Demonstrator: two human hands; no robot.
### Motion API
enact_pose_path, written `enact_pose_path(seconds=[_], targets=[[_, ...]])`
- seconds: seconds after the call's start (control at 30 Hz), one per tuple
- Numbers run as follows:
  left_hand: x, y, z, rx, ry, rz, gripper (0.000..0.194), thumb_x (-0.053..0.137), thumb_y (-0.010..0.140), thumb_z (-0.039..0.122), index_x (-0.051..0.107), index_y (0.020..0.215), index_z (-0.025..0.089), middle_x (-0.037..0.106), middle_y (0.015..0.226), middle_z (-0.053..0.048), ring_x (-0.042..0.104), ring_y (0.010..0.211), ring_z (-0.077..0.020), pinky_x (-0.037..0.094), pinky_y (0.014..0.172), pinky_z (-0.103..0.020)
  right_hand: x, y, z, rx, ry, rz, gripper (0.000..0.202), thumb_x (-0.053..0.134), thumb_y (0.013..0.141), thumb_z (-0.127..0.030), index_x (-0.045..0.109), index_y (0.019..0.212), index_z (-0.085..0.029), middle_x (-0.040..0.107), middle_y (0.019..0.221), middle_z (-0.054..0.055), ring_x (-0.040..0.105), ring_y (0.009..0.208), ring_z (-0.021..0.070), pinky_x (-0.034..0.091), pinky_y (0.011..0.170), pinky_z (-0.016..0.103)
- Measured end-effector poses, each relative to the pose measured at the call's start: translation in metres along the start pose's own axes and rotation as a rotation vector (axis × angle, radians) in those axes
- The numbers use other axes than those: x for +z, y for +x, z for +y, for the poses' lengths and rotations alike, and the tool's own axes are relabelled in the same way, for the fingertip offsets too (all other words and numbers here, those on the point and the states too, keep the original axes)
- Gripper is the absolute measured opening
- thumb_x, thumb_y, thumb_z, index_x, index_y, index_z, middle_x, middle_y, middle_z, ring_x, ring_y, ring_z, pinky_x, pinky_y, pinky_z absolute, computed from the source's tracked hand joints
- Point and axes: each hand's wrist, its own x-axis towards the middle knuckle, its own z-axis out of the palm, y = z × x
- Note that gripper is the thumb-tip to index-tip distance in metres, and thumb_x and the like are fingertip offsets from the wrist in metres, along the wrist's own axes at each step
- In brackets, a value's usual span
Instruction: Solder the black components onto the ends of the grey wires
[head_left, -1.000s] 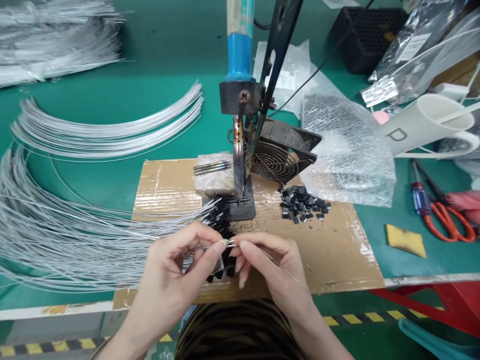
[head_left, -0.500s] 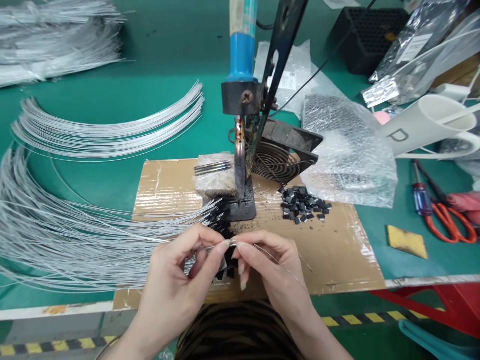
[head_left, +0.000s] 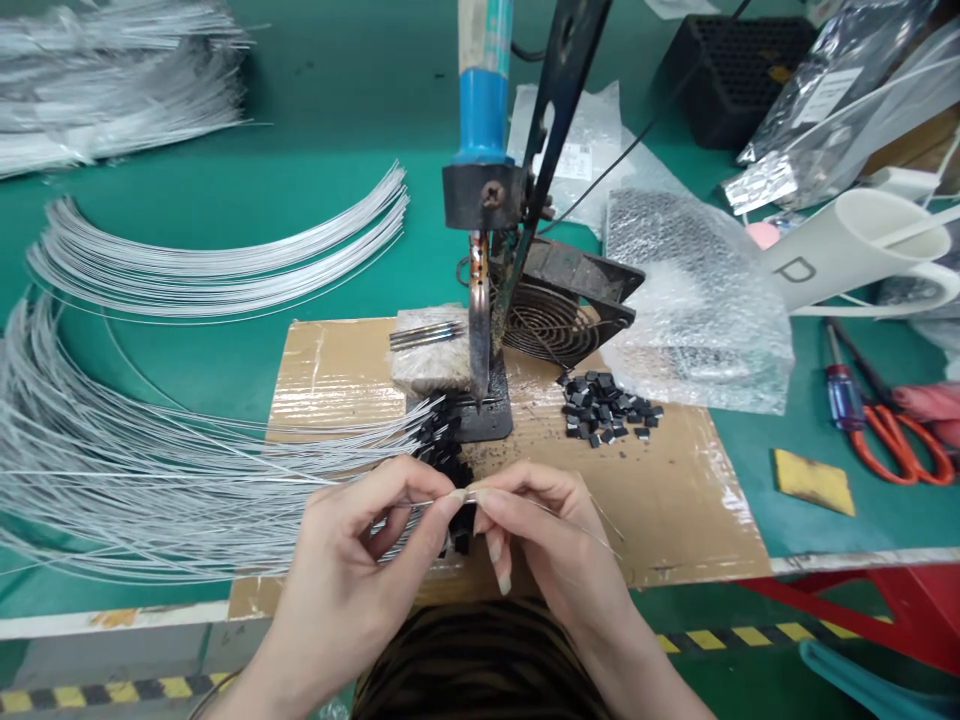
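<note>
My left hand (head_left: 375, 550) pinches a thin grey wire between thumb and index finger, low in the middle of the view. Its fingertips nearly touch those of my right hand (head_left: 551, 530), which is closed on thin wire whose ends stick out to the right. Behind my left hand lies a large bundle of grey wires (head_left: 172, 480) with black connectors (head_left: 442, 435) at their right ends. A blue-handled soldering iron (head_left: 482, 115) stands tip down in a holder above a black base plate (head_left: 487, 423). Loose small black pieces (head_left: 604, 405) lie on the cardboard (head_left: 675, 500).
A fan (head_left: 566, 305) and bubble wrap (head_left: 697, 300) are behind the pieces. At right are a yellow sponge (head_left: 814, 482), orange-handled scissors (head_left: 900, 445) and a white mug (head_left: 862, 250). More wire bundles (head_left: 225, 260) lie at left.
Both hands have shifted very slightly, with the fingertips moving a little right and down. The right hand's lower fingers have moved a little, and both hands still hold the wire.
</note>
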Motion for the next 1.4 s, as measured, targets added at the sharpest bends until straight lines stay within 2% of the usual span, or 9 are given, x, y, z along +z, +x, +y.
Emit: enact_pose_path(seconds=[0.13,0.4,0.57,0.7,0.77,1.03,1.27,1.4], targets=[[-0.001,0.002,-0.005,0.036,0.016,-0.007,0.014,0.066,0.097,0.029,0.071,0.085,0.023,0.055,0.06,0.004,0.044,0.051,-0.011,0.034,0.047,-0.023,0.001,0.0,-0.002,0.019,0.019,0.007,0.016,0.088,0.082,-0.031,0.083,0.077,-0.017,0.074,0.064,0.0,0.061,0.041,0.0061,0.053,0.04,0.013],[0.002,0.003,-0.002,0.028,-0.016,0.03,0.013,0.067,0.096,0.028,0.072,0.086,0.02,0.067,0.066,0.0,0.057,0.056,-0.0125,0.041,0.049,-0.022,0.002,-0.002,-0.001,-0.015,0.042,-0.002,0.015,0.086,0.085,-0.032,0.085,0.084,-0.017,0.075,0.07,0.001,0.064,0.047,0.0063,0.058,0.045,0.014],[0.006,0.002,-0.002,0.051,0.039,0.08,0.014,0.066,0.097,0.028,0.071,0.086,0.022,0.065,0.066,0.002,0.053,0.055,-0.0112,0.039,0.049,-0.022,0.002,-0.001,0.001,-0.025,0.046,0.015,0.015,0.085,0.086,-0.031,0.084,0.083,-0.017,0.074,0.071,0.0,0.062,0.047,0.0059,0.057,0.045,0.014],[0.01,0.0,-0.004,0.14,0.126,0.136,0.011,0.066,0.097,0.022,0.069,0.087,0.024,0.053,0.06,0.007,0.041,0.05,-0.0089,0.035,0.048,-0.021,0.004,0.0,0.003,-0.031,0.067,0.034,0.014,0.085,0.085,-0.03,0.084,0.082,-0.016,0.073,0.069,0.0,0.062,0.047,0.0062,0.057,0.044,0.014],[0.012,-0.001,-0.005,0.186,0.149,0.152,0.01,0.066,0.097,0.019,0.068,0.089,0.025,0.05,0.06,0.008,0.041,0.05,-0.0086,0.035,0.049,-0.021,0.006,-0.001,0.004,-0.03,0.086,0.048,0.013,0.085,0.084,-0.03,0.084,0.082,-0.017,0.074,0.068,0.0,0.061,0.046,0.0063,0.057,0.043,0.014],[0.022,-0.003,-0.01,0.198,0.109,0.219,0.009,0.067,0.096,0.016,0.068,0.091,0.024,0.062,0.069,0.005,0.048,0.052,-0.009,0.038,0.048,-0.021,0.009,-0.002,0.006,-0.037,0.167,0.09,0.009,0.086,0.082,-0.028,0.085,0.081,-0.018,0.076,0.068,0.0,0.06,0.048,0.0055,0.057,0.045,0.013],[0.026,-0.006,-0.011,0.166,0.069,0.246,0.008,0.067,0.096,0.017,0.068,0.089,0.022,0.065,0.066,0.004,0.05,0.051,-0.0086,0.037,0.046,-0.021,0.012,-0.003,0.008,-0.041,0.167,0.116,0.011,0.086,0.081,-0.029,0.086,0.082,-0.018,0.075,0.068,0.001,0.059,0.048,0.0057,0.056,0.045,0.013],[0.027,-0.006,-0.012,0.127,0.022,0.237,0.006,0.067,0.096,0.019,0.069,0.091,0.021,0.072,0.071,0.001,0.06,0.057,-0.0102,0.043,0.05,-0.019,0.013,-0.003,0.007,-0.043,0.161,0.119,0.011,0.087,0.08,-0.029,0.086,0.083,-0.018,0.075,0.069,0.001,0.059,0.05,0.0066,0.057,0.047,0.014]])
